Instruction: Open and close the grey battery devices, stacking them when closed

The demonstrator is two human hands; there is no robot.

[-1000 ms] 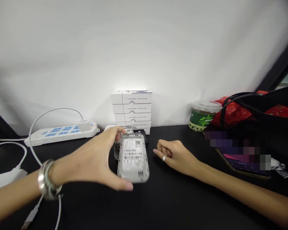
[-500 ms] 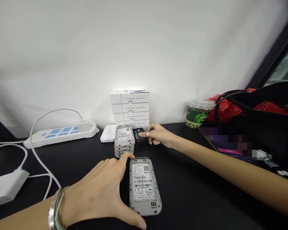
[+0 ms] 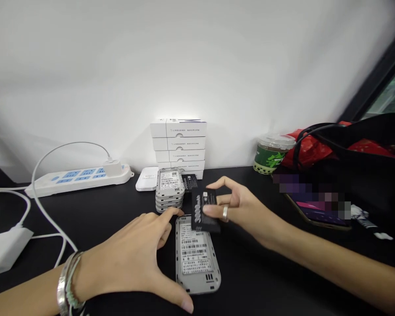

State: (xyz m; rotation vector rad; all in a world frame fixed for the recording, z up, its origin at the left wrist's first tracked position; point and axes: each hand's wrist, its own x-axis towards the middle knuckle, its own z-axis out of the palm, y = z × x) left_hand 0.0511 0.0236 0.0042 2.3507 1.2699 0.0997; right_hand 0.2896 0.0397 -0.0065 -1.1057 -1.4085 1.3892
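Note:
My right hand (image 3: pixel 232 204) pinches a black battery (image 3: pixel 206 213) marked 3000mAh, held above the upper right part of a grey device housing (image 3: pixel 194 281). That housing lies on the black table, its labelled recess facing up. Spread along its left side is my left hand (image 3: pixel 134 259), thumb near the bottom edge and index finger at the top left corner. Behind stands a stack of similar grey housings (image 3: pixel 170 186), beside more black batteries (image 3: pixel 190 182) partly hidden by the stack and the held battery.
White boxes (image 3: pixel 187 142) are piled against the wall, with white covers (image 3: pixel 147 179) stacked at their left. A power strip (image 3: pixel 82 180) and white adapter (image 3: pixel 9 250) with cables lie left. Rightward are a green drink cup (image 3: pixel 270 156), a phone (image 3: pixel 319 215) and a black bag (image 3: pixel 371 136).
My right hand has lifted a battery from beside the housing stack and carried it toward me, over the near housing. My left hand keeps its place beside that housing.

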